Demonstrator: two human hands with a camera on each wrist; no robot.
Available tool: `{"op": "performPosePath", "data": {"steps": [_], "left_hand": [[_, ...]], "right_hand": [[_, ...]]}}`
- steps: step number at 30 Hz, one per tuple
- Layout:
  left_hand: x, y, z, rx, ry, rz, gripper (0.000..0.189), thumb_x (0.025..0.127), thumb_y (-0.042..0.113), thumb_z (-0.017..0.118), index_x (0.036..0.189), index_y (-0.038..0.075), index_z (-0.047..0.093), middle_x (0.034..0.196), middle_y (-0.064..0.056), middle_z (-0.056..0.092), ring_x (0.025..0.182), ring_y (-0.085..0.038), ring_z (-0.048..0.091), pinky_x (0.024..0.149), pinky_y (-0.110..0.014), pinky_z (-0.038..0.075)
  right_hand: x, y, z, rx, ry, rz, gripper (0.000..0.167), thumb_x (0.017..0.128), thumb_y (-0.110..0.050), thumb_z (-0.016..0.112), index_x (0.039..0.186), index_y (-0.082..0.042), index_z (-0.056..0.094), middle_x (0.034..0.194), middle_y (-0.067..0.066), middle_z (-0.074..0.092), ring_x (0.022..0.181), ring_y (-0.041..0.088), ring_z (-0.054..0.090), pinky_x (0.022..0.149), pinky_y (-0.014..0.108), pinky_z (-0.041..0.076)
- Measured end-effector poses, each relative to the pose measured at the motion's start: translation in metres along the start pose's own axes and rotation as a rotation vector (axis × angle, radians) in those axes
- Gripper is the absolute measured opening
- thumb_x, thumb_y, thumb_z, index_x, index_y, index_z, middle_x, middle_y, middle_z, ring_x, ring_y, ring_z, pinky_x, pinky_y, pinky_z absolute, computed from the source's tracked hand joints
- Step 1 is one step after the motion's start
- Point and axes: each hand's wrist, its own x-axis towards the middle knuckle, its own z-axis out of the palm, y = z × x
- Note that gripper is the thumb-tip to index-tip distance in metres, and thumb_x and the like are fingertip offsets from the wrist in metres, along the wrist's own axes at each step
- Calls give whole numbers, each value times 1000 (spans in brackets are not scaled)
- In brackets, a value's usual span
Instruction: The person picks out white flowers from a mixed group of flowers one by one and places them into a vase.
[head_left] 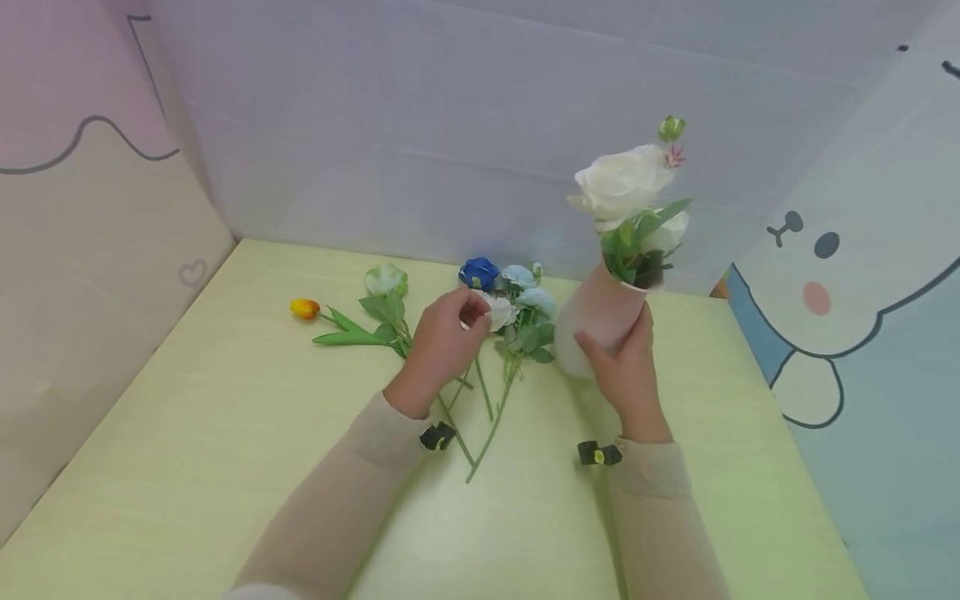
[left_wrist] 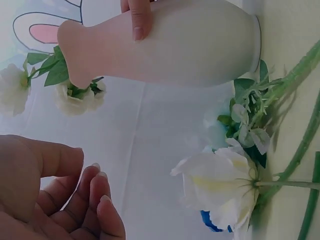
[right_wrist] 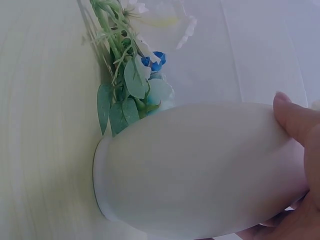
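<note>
My right hand grips a pink-and-white vase, thumb on its near side and fingers round the far side. The vase's base is down at the tabletop. White roses with green leaves stand in its mouth. To the left of the vase, my left hand hovers above the loose stems; its fingers curve loosely and hold nothing. Just beyond that hand lies a white flower, near light blue flowers and a blue rose.
Farther left on the pale yellow table lie a pale green flower and an orange tulip. Several green stems point toward the front. A plain wall sheet closes off the back, and printed panels flank the sides.
</note>
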Motion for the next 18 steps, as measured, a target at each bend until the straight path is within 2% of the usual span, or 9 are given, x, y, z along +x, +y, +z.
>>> {"op": "performPosePath", "data": {"steps": [3,9,14,18], "left_hand": [[-6,-6,1,58,3,-16,15,102,15,64,111,5,70,99,-3,66,90,-19,62,79,-38,52],[-16,-14,1,246,10,-33,21,100,14,65,116,3,72,102,-7,67,90,-23,63,77,-42,53],[-16,-24,5,408,-11,-53,24,99,16,67,119,4,72,107,-9,70,92,-26,66,76,-43,55],[-15,-27,7,487,-37,-59,24,98,16,69,119,4,73,109,-9,71,96,-28,68,77,-44,56]], "right_hand": [[0,1,-1,-8,6,-2,106,93,-33,79,165,-16,3,160,19,27,145,33,35,119,54,28],[-1,1,0,8,4,-3,106,92,-33,79,165,-17,4,160,18,28,145,33,35,119,54,27],[0,3,-1,20,-2,-9,105,92,-32,79,165,-17,5,159,18,29,144,33,35,118,55,28],[0,2,-1,23,-2,-13,105,92,-32,80,165,-16,5,160,19,29,144,33,35,119,55,27]]}}
